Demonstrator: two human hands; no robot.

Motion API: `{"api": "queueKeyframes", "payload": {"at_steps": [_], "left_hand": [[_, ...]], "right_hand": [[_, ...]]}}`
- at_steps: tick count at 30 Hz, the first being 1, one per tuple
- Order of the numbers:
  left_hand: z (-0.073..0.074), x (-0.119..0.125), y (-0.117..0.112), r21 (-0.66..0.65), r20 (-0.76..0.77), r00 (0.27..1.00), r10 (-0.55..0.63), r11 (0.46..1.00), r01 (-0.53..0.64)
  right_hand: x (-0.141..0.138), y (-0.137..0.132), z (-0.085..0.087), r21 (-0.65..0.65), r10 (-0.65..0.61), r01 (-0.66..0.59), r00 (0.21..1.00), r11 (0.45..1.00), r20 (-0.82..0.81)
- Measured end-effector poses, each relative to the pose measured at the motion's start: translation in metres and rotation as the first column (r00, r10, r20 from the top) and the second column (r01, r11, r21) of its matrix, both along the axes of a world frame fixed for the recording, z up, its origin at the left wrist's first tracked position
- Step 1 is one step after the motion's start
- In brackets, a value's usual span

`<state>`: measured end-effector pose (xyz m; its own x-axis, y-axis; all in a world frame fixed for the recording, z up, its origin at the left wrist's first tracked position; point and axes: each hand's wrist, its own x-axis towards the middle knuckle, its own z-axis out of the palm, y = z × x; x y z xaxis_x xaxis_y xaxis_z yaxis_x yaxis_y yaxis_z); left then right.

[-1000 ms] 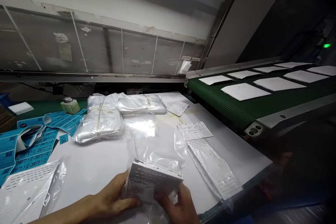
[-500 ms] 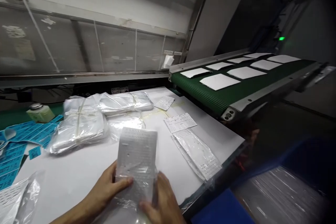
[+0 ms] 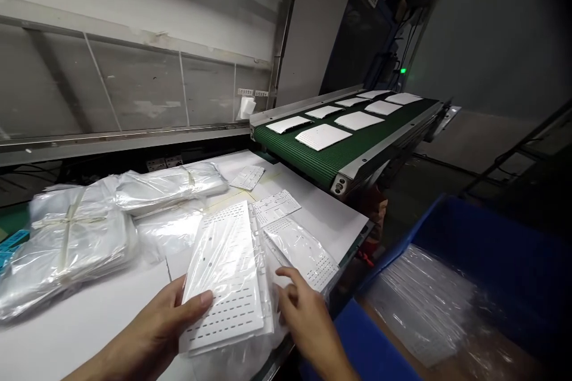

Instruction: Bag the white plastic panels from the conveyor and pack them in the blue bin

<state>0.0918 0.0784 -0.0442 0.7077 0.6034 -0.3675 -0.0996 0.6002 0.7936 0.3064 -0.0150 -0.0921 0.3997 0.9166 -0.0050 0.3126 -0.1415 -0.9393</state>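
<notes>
The white worktable (image 3: 102, 315) serves as the reference. The green conveyor (image 3: 313, 161) rises from the worktable's far right corner and carries flat white sheets (image 3: 322, 136) in two rows. A blue bin (image 3: 482, 238) stands below the worktable's right edge, with clear film packs inside. Tied bundles of clear bags (image 3: 75, 238) lie on the worktable's left half. The panel stack (image 3: 227, 268), several thin white perforated sheets with clear film about them, lies tilted over the worktable's near edge. A bagged panel (image 3: 304, 250) lies flat just right of it, near the worktable's right edge, and a loose panel (image 3: 276, 207) lies beyond that. The left hand (image 3: 165, 327) grips the stack's near left corner, thumb pressed on top and fingers beneath. The right hand (image 3: 304, 315) holds nothing, with its fingers spread at the stack's right edge. The stack probably handles as light and fairly stiff, though the sheets may slide on one another and the film looks slippery. Grip both long edges and support it from below.
</notes>
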Motion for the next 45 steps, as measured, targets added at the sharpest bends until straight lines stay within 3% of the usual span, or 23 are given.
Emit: {"api": "queueKeyframes", "payload": {"at_steps": [1,2,4,7,10,14,17,19,20,21,22,24,25,27,29,32,35,38,40,42,43,45], "left_hand": [[-0.003,0.009,0.001,0.054,-0.003,1.0,0.021,0.998,-0.021],[-0.005,0.02,0.001,0.114,-0.007,0.999,0.041,0.993,-0.04],[-0.012,0.046,-0.001,0.209,0.003,1.0,0.029,0.978,-0.029],[-0.019,0.087,-0.005,0.268,0.053,0.995,-0.085,0.961,0.068],[-0.022,0.115,-0.002,0.293,0.066,0.989,-0.135,0.95,0.111],[-0.025,0.127,0.023,0.326,-0.141,0.987,0.072,0.945,-0.023],[-0.024,0.135,0.06,0.45,-0.22,0.954,0.204,0.889,-0.087],[-0.013,0.152,0.096,0.648,-0.167,0.953,0.251,0.756,-0.086],[-0.003,0.166,0.118,0.762,-0.128,0.954,0.269,0.643,-0.079],[0.008,0.183,0.144,0.87,-0.082,0.952,0.296,0.487,-0.077],[0.021,0.204,0.171,0.946,-0.046,0.95,0.31,0.318,-0.057],[0.047,0.25,0.228,1.0,-0.015,0.931,0.365,0.005,0.014],[0.059,0.273,0.256,0.992,-0.051,0.908,0.416,-0.083,0.094],[0.076,0.317,0.304,0.989,-0.066,0.899,0.433,-0.093,0.117],[0.082,0.351,0.336,0.988,-0.084,0.899,0.43,-0.078,0.13],[0.08,0.376,0.357,0.988,-0.114,0.895,0.432,-0.05,0.149],[0.087,0.371,0.358,0.992,-0.1,0.881,0.463,-0.021,0.123],[0.11,0.333,0.35,0.999,-0.038,0.866,0.498,0.015,0.035],[0.122,0.29,0.338,0.998,-0.015,0.871,0.49,0.065,-0.02],[0.121,0.233,0.318,0.987,-0.04,0.892,0.451,0.154,-0.034],[0.113,0.202,0.306,0.965,-0.08,0.915,0.397,0.26,-0.029],[0.087,0.136,0.274,0.809,-0.158,0.964,0.216,0.588,0.001]], "right_hand": [[0.002,-0.005,0.0,-0.033,0.002,-0.011,0.965,0.999,-0.261],[0.004,-0.008,0.0,-0.009,0.013,-0.02,0.88,1.0,-0.476],[0.008,-0.01,0.002,0.094,0.034,0.039,0.742,0.995,-0.669],[0.03,0.001,0.008,0.101,-0.108,0.2,0.815,0.975,-0.569],[0.072,0.018,0.012,0.088,-0.252,0.312,0.879,0.946,-0.406],[0.128,0.033,-0.004,0.064,-0.281,0.301,0.936,0.952,-0.211],[0.146,0.037,-0.023,0.053,-0.306,0.306,0.952,0.95,-0.023],[0.145,0.038,-0.02,0.095,-0.356,0.344,0.92,0.934,0.163],[0.141,0.04,-0.01,0.142,-0.365,0.338,0.881,0.931,0.301],[0.137,0.044,0.007,0.19,-0.36,0.306,0.814,0.933,0.455],[0.134,0.05,0.031,0.22,-0.317,0.229,0.708,0.948,0.63],[0.133,0.077,0.089,0.185,-0.205,0.092,0.546,0.978,0.813],[0.137,0.098,0.121,0.119,-0.144,0.084,0.476,0.989,0.867],[0.155,0.151,0.175,-0.049,-0.012,0.174,0.335,0.984,0.942],[0.182,0.209,0.208,-0.141,0.078,0.222,0.268,0.965,0.96],[0.219,0.278,0.22,-0.215,0.144,0.26,0.268,0.941,0.953],[0.23,0.307,0.215,-0.238,0.156,0.307,0.267,0.922,0.951],[0.219,0.298,0.226,-0.172,0.097,0.343,0.225,0.923,0.969],[0.206,0.274,0.243,-0.098,0.035,0.352,0.181,0.931,0.983],[0.188,0.239,0.256,-0.042,-0.01,0.344,0.15,0.938,0.989],[0.176,0.219,0.258,-0.006,-0.043,0.333,0.141,0.943,0.989],[0.147,0.175,0.246,0.104,-0.152,0.287,0.151,0.952,0.977]]}}
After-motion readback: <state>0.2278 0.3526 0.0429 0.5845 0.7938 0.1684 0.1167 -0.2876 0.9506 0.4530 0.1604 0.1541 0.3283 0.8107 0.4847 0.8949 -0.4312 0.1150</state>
